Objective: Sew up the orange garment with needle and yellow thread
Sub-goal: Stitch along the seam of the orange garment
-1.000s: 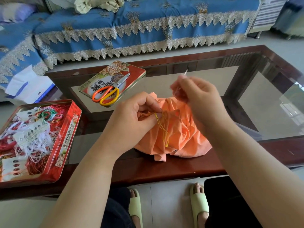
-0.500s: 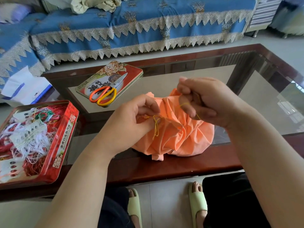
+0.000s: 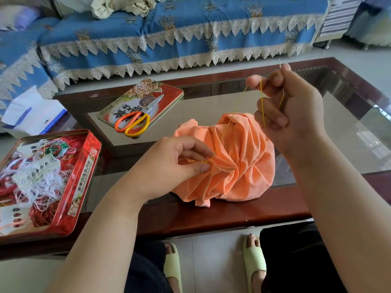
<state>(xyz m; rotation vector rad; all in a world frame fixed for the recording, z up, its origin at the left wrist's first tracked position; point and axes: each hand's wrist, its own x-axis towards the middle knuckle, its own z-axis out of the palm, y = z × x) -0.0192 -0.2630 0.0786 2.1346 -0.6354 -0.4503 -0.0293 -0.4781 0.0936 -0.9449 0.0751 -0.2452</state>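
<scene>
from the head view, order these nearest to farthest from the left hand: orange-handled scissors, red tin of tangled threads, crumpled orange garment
1. Crumpled orange garment: pinched by the left hand at its left edge.
2. Orange-handled scissors: beyond the hand, lying on a flat red tin lid.
3. Red tin of tangled threads: off to the hand's left, at the table's near corner.
</scene>
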